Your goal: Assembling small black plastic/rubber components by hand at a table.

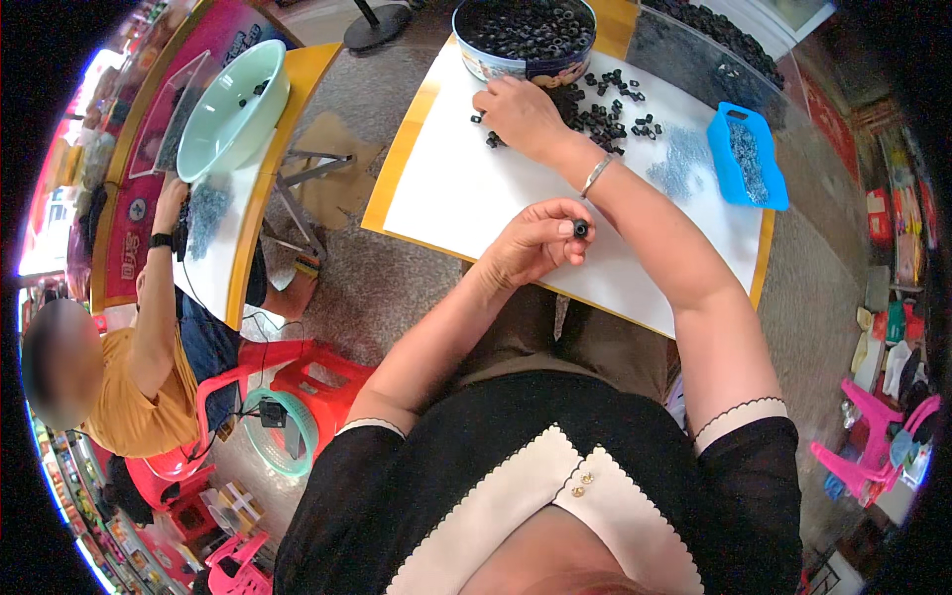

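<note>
My left hand is raised at the near edge of the white-topped table, its thumb and fingers closed round a small black cylindrical part with a round hole. Farther off, my right hand reaches across the table just below the round tin. Its fingers are curled downward, and whatever they hold is hidden. A few loose black parts lie under and beside those fingers. The main pile of small black parts spreads to the right of that hand. More such parts fill the tin.
A blue tray of small clear pieces stands on the right, beside scattered clear pieces. Behind it is a transparent bin of dark parts. At left, another person works at a second table with a pale green basin.
</note>
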`<action>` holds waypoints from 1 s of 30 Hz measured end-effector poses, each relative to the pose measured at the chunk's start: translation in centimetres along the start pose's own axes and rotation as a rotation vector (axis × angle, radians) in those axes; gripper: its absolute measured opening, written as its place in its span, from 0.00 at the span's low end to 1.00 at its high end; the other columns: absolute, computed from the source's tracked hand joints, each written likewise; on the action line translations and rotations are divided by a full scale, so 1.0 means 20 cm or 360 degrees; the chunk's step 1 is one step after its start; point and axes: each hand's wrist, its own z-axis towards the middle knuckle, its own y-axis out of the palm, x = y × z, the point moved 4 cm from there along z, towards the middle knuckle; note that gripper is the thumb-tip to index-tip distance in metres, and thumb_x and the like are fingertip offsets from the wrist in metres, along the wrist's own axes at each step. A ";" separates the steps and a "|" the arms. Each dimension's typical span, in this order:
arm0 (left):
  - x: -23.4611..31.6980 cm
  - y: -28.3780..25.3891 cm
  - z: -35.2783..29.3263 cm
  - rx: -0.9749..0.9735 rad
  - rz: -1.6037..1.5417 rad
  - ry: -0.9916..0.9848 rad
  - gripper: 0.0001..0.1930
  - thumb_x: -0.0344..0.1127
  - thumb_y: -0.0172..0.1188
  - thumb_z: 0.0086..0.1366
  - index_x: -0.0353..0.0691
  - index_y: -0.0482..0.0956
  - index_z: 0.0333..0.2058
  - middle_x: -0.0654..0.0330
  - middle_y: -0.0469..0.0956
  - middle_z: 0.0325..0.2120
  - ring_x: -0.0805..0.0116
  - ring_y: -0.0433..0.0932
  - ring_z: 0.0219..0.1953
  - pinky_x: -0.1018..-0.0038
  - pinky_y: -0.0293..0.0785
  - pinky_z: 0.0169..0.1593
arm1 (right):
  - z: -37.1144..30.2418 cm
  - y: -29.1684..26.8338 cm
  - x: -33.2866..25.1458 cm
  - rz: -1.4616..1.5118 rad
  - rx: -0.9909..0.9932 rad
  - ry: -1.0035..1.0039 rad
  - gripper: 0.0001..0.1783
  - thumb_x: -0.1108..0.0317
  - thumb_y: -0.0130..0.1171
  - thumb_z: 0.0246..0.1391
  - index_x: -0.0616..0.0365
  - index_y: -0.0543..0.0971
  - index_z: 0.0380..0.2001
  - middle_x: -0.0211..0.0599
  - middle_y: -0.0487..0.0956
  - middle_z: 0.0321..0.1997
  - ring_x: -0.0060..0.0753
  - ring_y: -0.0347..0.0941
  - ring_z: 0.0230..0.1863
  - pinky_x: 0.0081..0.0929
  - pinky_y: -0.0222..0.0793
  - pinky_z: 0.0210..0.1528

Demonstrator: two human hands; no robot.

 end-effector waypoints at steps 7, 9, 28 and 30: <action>0.02 0.01 0.00 0.0080 0.0019 -0.0017 0.09 0.28 0.55 0.60 0.34 0.74 0.40 0.56 0.77 0.33 0.71 0.76 0.31 0.75 0.76 0.38 | -0.07 -0.05 0.06 0.0133 0.0270 0.0013 0.08 0.72 0.56 0.44 0.57 0.75 0.31 0.36 0.73 0.31 0.41 0.69 0.40 0.36 0.66 0.44; 0.01 0.01 0.01 0.0078 0.0014 -0.0017 0.09 0.29 0.55 0.60 0.34 0.74 0.40 0.56 0.77 0.33 0.72 0.76 0.31 0.75 0.76 0.38 | -0.09 -0.10 0.04 0.0145 0.0266 -0.0046 0.08 0.72 0.56 0.43 0.56 0.76 0.31 0.36 0.73 0.31 0.40 0.69 0.40 0.35 0.65 0.44; -0.01 0.00 0.02 0.0108 0.0077 -0.0011 0.11 0.30 0.57 0.59 0.35 0.73 0.40 0.55 0.76 0.33 0.72 0.77 0.28 0.76 0.78 0.36 | -0.35 -0.22 0.05 0.0256 0.0214 0.0113 0.11 0.75 0.51 0.45 0.61 0.76 0.34 0.40 0.72 0.32 0.43 0.69 0.38 0.35 0.66 0.40; 0.00 -0.01 0.02 0.0124 0.0026 0.0020 0.11 0.30 0.57 0.59 0.36 0.73 0.41 0.55 0.76 0.33 0.72 0.76 0.30 0.77 0.77 0.37 | -0.38 -0.25 0.06 0.0330 0.0262 0.0203 0.08 0.75 0.51 0.47 0.60 0.76 0.33 0.40 0.72 0.32 0.43 0.69 0.37 0.34 0.66 0.40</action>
